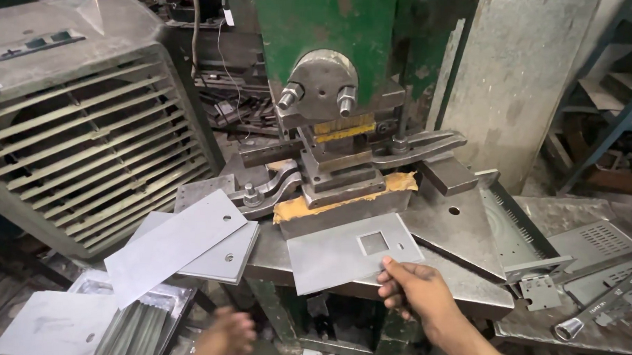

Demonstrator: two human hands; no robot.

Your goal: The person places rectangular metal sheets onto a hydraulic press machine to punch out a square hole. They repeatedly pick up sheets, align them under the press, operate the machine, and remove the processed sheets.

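Right hand pinching a punched metal plate at the green press, left hand low and blurred.

Nearest the camera, the left hand (223,338) hangs blurred below the table (474,291) edge; whether it is spread or curled I cannot tell, and it holds nothing visible. Just beside it on the left lies a stack of blank sheets (51,327) in a tray. The right hand (414,293) grips the near edge of the metal plate (350,253) between thumb and fingers; the plate lies flat on the table in front of the die, a square hole cut near its far end. Left of it, two loose sheets (185,245) overlap, tilted. A wrench (604,307) rests far right among perforated parts. Beyond stands the press die (340,173), then the green press (325,30), with a louvred cooler (76,130) at left.
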